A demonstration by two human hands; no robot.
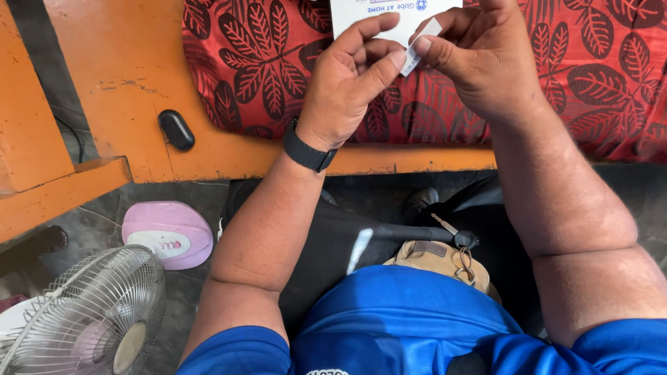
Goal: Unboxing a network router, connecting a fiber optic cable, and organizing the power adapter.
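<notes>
Left hand pinches white card, held above red leaf-print cushion. Right hand grips small white tab at card's lower edge, between both thumbs. Step, judged: peeling tab off card. Next needs steady pull, card held firm.

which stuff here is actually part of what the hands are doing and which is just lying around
In hand:
- white card, held up by the left hand
- small white strip, pinched between the left thumb and the right hand

Lying about:
- black oval case on the orange bench
- pink and white device on the floor
- fan
- keys at the waist
- red leaf-print cushion
</notes>
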